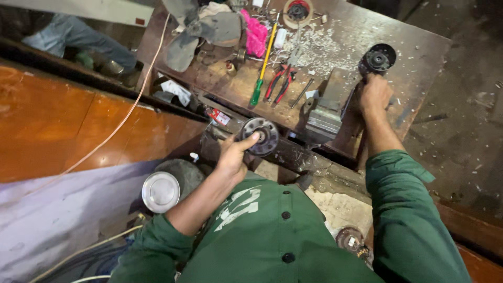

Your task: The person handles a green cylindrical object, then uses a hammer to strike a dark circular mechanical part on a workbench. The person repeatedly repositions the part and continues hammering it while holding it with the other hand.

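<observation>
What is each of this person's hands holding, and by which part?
The left hand grips a round metal disc at its near rim, thumb across its face. The right hand clasps a dark round part from below.

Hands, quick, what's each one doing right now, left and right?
Left hand: closed on a round metal disc part, thumb pressed on its face.
Right hand: closed around a dark round part at the workbench.

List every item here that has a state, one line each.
Left hand: gripping the round metal disc, thumb on its face.
Right hand: closed on the black round part at the bench edge.
Pliers: lying on the bench, handles apart.
Screwdriver: lying flat.
Vise: nothing visibly clamped in it.
</observation>
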